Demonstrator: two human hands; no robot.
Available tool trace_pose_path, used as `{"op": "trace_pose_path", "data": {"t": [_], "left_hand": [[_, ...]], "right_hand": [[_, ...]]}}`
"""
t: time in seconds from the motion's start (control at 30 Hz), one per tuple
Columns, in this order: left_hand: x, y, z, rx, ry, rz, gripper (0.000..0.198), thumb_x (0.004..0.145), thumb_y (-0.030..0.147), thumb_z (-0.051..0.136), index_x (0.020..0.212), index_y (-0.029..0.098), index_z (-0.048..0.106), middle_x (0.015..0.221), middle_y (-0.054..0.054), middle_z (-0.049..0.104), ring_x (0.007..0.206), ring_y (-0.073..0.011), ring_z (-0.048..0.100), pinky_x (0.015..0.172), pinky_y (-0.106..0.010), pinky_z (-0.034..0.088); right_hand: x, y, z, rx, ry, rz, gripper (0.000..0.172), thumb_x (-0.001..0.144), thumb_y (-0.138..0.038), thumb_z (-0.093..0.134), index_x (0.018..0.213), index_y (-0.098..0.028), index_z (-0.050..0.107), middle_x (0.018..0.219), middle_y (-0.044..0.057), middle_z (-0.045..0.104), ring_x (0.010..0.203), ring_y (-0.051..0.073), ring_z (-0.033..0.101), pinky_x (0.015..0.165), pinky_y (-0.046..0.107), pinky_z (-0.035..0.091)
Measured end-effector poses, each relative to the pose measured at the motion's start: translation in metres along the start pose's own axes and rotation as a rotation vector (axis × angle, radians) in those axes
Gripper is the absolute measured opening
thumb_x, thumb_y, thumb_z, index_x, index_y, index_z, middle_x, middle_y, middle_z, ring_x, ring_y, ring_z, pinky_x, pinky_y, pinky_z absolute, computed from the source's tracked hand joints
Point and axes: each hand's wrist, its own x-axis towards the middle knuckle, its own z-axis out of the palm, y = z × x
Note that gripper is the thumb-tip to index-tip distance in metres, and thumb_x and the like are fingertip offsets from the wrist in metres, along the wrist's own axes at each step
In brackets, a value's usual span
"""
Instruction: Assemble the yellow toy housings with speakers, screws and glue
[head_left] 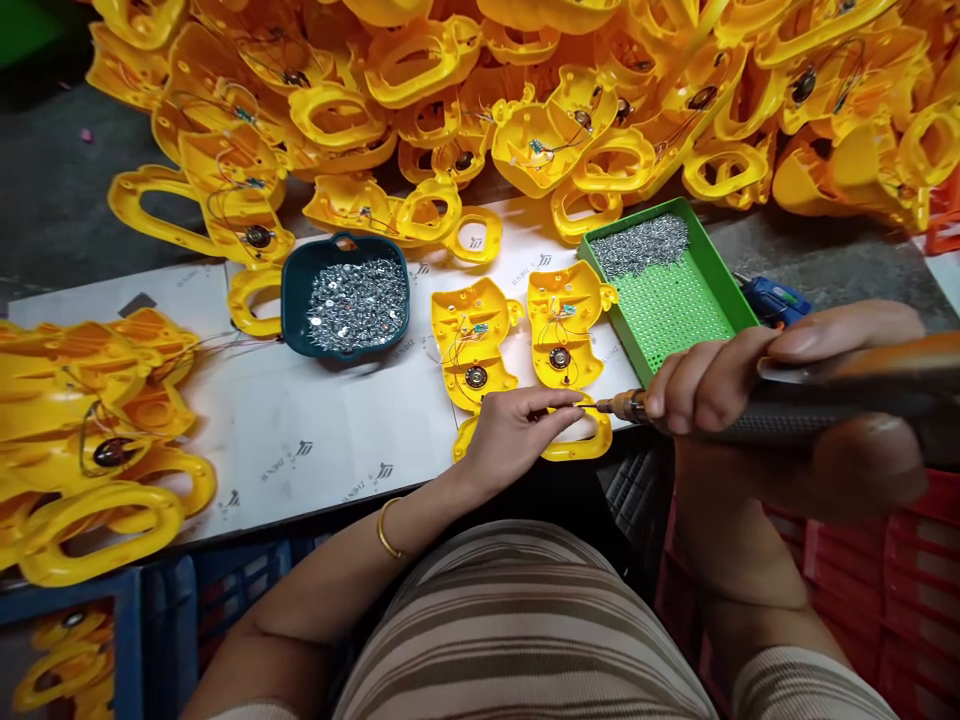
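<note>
Head cam: R hand [795, 340] wrapped round driver [810, 405], bit [590, 406] pointing twd L hand [506, 430]. L thumb + forefinger together at bit tip; can't tell if they grip it or a small part. Lt shell [472, 375] just fwd of L hand, rt shell [551, 335] fwd of its fingertips. Teal bowl [295, 310] w/ metal bits fwd-left of L hand; green tray [682, 315] w/ screws [641, 245] fwd-left of R hand.

From the wearer's head, one view looks forward and down at the counter [270, 400], right hand [739, 370] nearest, toward three o'clock.
</note>
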Motion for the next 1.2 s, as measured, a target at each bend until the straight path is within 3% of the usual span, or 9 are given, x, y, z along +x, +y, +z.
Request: {"op": "trace_pose_path", "data": {"t": [0.13, 0.3, 0.47, 0.67, 0.8, 0.9, 1.0, 1.1, 1.2], "left_hand": [[-0.003, -0.002, 0.002, -0.152, 0.000, -0.131, 0.017, 0.080, 0.023, 0.072, 0.095, 0.019, 0.078, 0.090, -0.004, 0.077, 0.076, -0.0164, 0.073, 0.068, -0.023, 0.059], [-0.006, -0.005, 0.003, -0.284, -0.067, -0.249, 0.025, 0.080, 0.030, 0.071, 0.101, 0.018, 0.077, 0.081, -0.004, 0.077, 0.050, -0.0100, 0.063, 0.046, -0.018, 0.051], [-0.006, -0.001, 0.002, -0.180, -0.101, -0.261, 0.039, 0.080, 0.033, 0.070, 0.115, 0.016, 0.071, 0.081, -0.003, 0.077, 0.049, -0.0083, 0.060, 0.050, -0.018, 0.050], [-0.005, 0.000, -0.002, 0.024, -0.148, -0.121, 0.021, 0.090, 0.027, 0.059, 0.095, 0.016, 0.077, 0.078, -0.001, 0.075, 0.046, -0.0062, 0.057, 0.048, -0.016, 0.043], [-0.004, 0.002, -0.005, 0.124, -0.201, -0.018, 0.023, 0.093, 0.024, 0.055, 0.084, 0.014, 0.074, 0.063, 0.002, 0.069, 0.048, -0.0058, 0.056, 0.049, -0.014, 0.039], [-0.003, 0.003, -0.007, 0.179, -0.216, 0.068, 0.026, 0.094, 0.023, 0.054, 0.078, 0.014, 0.073, 0.062, 0.002, 0.068, 0.052, -0.0062, 0.058, 0.051, -0.014, 0.039], [-0.001, 0.001, -0.009, 0.286, -0.199, 0.114, 0.020, 0.093, 0.029, 0.059, 0.092, 0.015, 0.073, 0.069, 0.002, 0.072, 0.056, -0.0076, 0.061, 0.054, -0.015, 0.041], [-0.001, -0.001, -0.011, 0.517, -0.085, 0.200, 0.042, 0.089, 0.044, 0.063, 0.119, 0.015, 0.065, 0.071, 0.000, 0.073, 0.060, -0.0113, 0.064, 0.058, -0.019, 0.045], [-0.006, 0.001, -0.010, 0.757, -0.027, 0.432, 0.038, 0.091, 0.047, 0.058, 0.109, 0.015, 0.068, 0.083, -0.006, 0.074, 0.075, -0.0174, 0.066, 0.067, -0.026, 0.048]], "right_hand": [[-0.002, 0.000, 0.001, 0.024, 0.018, -0.006, 0.016, 0.082, -0.041, 0.065, 0.088, -0.026, 0.061, 0.052, -0.004, 0.048, 0.038, 0.015, 0.046, 0.037, 0.032, 0.043], [-0.008, 0.006, -0.005, 0.050, 0.067, 0.061, 0.015, 0.084, -0.034, 0.067, 0.090, -0.025, 0.057, 0.055, -0.005, 0.050, 0.043, 0.014, 0.049, 0.043, 0.031, 0.046], [-0.010, 0.014, -0.011, 0.110, -0.007, 0.008, 0.022, 0.083, -0.042, 0.070, 0.088, -0.025, 0.058, 0.057, -0.003, 0.053, 0.043, 0.014, 0.049, 0.043, 0.032, 0.046], [-0.011, 0.015, -0.007, 0.041, 0.012, 0.071, 0.022, 0.080, -0.046, 0.070, 0.082, -0.027, 0.059, 0.055, -0.004, 0.051, 0.041, 0.015, 0.048, 0.043, 0.032, 0.046], [-0.007, 0.030, -0.015, 0.077, -0.106, 0.021, 0.021, 0.082, -0.045, 0.070, 0.086, -0.027, 0.060, 0.052, -0.006, 0.052, 0.034, 0.011, 0.044, 0.037, 0.028, 0.043], [-0.003, 0.033, -0.022, 0.105, -0.204, 0.032, 0.023, 0.081, -0.046, 0.072, 0.086, -0.028, 0.059, 0.051, -0.008, 0.053, 0.032, 0.010, 0.044, 0.036, 0.026, 0.044], [0.002, 0.022, -0.021, 0.052, -0.236, 0.103, 0.026, 0.080, -0.049, 0.071, 0.093, -0.028, 0.060, 0.053, -0.006, 0.055, 0.037, 0.013, 0.050, 0.040, 0.029, 0.047], [0.010, 0.013, -0.015, -0.016, -0.161, 0.040, 0.023, 0.081, -0.046, 0.069, 0.093, -0.027, 0.063, 0.054, -0.004, 0.054, 0.041, 0.014, 0.052, 0.041, 0.032, 0.048], [0.017, 0.023, -0.011, -0.019, -0.017, -0.128, 0.018, 0.080, -0.041, 0.068, 0.089, -0.026, 0.064, 0.052, -0.005, 0.047, 0.039, 0.013, 0.047, 0.038, 0.030, 0.044]]}}
